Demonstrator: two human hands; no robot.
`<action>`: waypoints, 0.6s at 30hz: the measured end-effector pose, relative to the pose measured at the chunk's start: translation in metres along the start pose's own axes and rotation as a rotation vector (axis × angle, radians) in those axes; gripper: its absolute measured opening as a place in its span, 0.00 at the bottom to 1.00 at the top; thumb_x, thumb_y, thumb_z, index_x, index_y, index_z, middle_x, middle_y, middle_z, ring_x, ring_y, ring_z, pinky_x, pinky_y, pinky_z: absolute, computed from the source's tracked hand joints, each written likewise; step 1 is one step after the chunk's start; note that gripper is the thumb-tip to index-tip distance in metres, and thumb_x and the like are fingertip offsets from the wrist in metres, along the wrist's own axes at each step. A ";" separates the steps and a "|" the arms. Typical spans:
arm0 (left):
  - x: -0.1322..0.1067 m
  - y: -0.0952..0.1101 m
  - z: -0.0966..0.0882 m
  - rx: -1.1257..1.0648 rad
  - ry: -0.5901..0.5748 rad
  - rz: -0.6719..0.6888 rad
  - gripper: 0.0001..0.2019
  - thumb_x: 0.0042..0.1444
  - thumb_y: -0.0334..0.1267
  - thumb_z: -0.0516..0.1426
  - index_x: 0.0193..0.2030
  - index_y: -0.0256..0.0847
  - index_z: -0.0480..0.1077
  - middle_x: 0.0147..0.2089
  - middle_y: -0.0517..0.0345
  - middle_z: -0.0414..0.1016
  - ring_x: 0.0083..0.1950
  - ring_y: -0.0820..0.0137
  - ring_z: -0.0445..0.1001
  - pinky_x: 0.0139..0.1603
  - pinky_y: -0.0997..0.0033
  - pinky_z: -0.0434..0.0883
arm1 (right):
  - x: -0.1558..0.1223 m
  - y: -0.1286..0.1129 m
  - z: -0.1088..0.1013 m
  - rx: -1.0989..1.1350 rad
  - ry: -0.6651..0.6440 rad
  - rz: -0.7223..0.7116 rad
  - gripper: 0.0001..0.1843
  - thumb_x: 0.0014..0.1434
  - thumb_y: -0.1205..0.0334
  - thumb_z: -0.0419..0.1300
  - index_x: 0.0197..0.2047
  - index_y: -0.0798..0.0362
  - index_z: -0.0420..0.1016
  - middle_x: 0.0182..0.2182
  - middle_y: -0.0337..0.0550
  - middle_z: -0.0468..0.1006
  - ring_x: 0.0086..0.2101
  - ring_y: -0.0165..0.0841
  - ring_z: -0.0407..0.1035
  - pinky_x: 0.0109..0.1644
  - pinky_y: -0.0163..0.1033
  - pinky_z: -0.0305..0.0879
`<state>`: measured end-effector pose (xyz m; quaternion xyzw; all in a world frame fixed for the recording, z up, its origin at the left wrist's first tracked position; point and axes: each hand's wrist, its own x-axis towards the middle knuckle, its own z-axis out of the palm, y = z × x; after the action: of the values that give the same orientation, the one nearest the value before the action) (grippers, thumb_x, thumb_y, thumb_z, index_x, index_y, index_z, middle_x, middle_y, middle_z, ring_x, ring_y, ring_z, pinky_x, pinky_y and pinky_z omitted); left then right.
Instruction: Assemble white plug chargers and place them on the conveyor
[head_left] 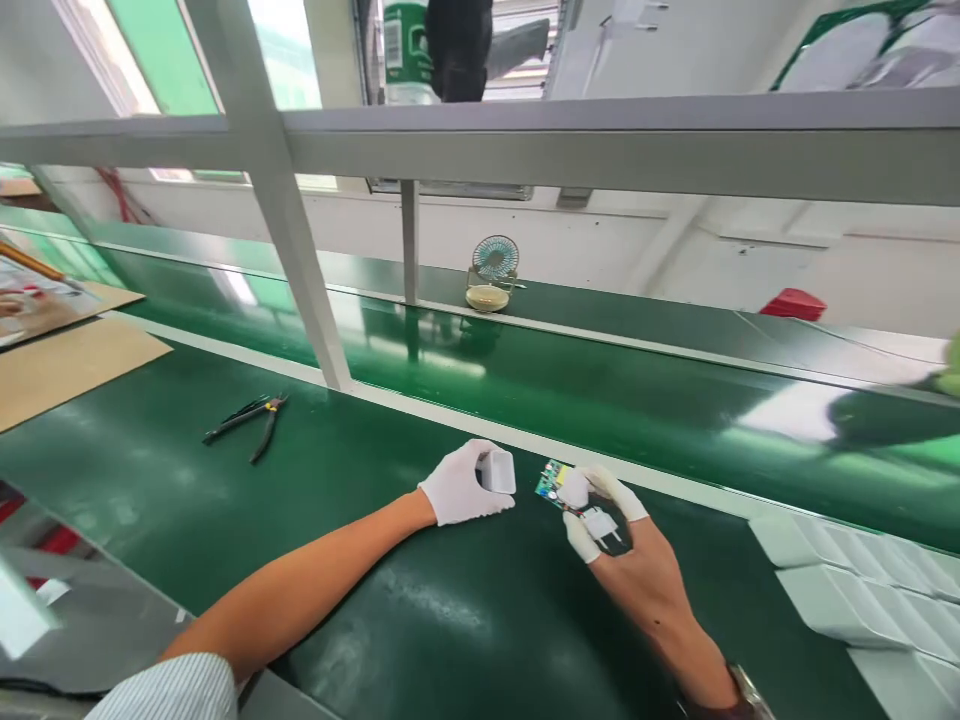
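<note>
My left hand (463,487), in a white glove, is wrapped round a small white plastic housing (501,472) whose open end faces right. To the right of it, my right hand (611,510) wears white coverings on its fingers. It grips a small circuit board (553,480) with blue and yellow parts, which points toward the housing with a gap between them. A white plug piece with two prongs (602,524) sits beneath the right palm, seemingly joined to the board. The fingers hide part of the board.
Cutting pliers (262,420) lie on the green table (360,620) at the left, near cardboard sheets (67,370). White housings (862,580) stand in rows at the right. A post (292,240) and shelf rise ahead; a small fan (495,262) stands beyond.
</note>
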<state>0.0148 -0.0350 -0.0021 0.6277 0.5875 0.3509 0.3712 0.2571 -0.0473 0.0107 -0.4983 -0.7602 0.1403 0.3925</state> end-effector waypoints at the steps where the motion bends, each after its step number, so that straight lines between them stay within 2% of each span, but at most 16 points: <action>1: 0.000 0.000 0.000 0.002 0.003 0.010 0.32 0.39 0.38 0.70 0.53 0.44 0.68 0.46 0.58 0.77 0.49 0.62 0.77 0.53 0.61 0.74 | -0.001 -0.003 0.000 0.018 -0.012 0.007 0.31 0.60 0.54 0.59 0.65 0.47 0.63 0.50 0.48 0.79 0.46 0.41 0.77 0.51 0.46 0.75; 8: -0.003 0.002 0.001 0.049 -0.004 0.089 0.30 0.42 0.36 0.68 0.54 0.45 0.68 0.48 0.58 0.76 0.45 0.64 0.77 0.48 0.61 0.76 | -0.008 -0.009 0.003 0.059 -0.033 -0.041 0.30 0.61 0.61 0.57 0.66 0.46 0.62 0.51 0.47 0.78 0.45 0.39 0.77 0.46 0.42 0.79; 14: -0.003 -0.007 0.006 0.058 0.006 0.222 0.32 0.43 0.37 0.68 0.57 0.47 0.68 0.56 0.53 0.73 0.56 0.59 0.75 0.58 0.57 0.73 | -0.014 -0.014 0.002 -0.027 -0.048 -0.184 0.33 0.63 0.66 0.56 0.70 0.43 0.56 0.55 0.48 0.75 0.47 0.41 0.76 0.51 0.46 0.77; 18: -0.003 -0.012 0.007 0.070 0.006 0.353 0.32 0.45 0.38 0.69 0.58 0.46 0.67 0.58 0.51 0.73 0.58 0.58 0.73 0.61 0.56 0.71 | -0.014 -0.017 0.002 -0.044 -0.089 -0.258 0.37 0.64 0.68 0.56 0.73 0.42 0.50 0.57 0.49 0.74 0.47 0.40 0.75 0.52 0.46 0.76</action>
<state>0.0151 -0.0379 -0.0163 0.7324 0.4813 0.3918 0.2800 0.2471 -0.0670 0.0129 -0.3981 -0.8377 0.0939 0.3619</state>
